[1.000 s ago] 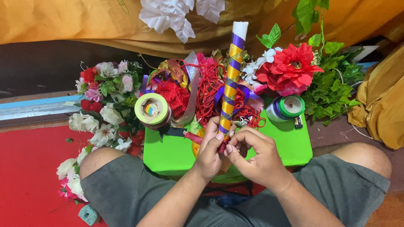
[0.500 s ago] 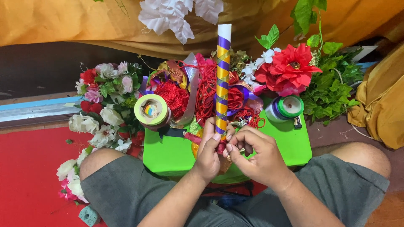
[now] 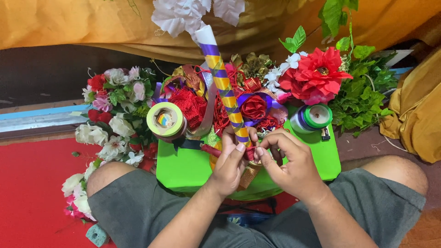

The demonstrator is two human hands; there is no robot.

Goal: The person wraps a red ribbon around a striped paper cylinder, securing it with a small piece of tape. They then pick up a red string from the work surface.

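A long stick (image 3: 223, 85) wound in purple and gold ribbon rises from my hands and leans up to the left, its bare white tip near white fabric flowers. My left hand (image 3: 231, 164) grips the stick's lower end. My right hand (image 3: 288, 161) pinches the same lower end from the right, fingers bent around a bit of red ribbon. Both hands sit over a bright green box (image 3: 183, 165) resting between my knees.
A tape roll (image 3: 166, 120) lies on the box's left, green and purple ribbon spools (image 3: 313, 117) on its right. Red ribbon tangles, a red fabric rose (image 3: 253, 106), a large red flower (image 3: 317, 76), leafy greens (image 3: 363, 98) and white and pink flowers (image 3: 110, 115) crowd around. A red mat (image 3: 32, 193) lies at left.
The stick's top has swung from leaning right, through upright, to leaning left. My hands stay at its lower end.
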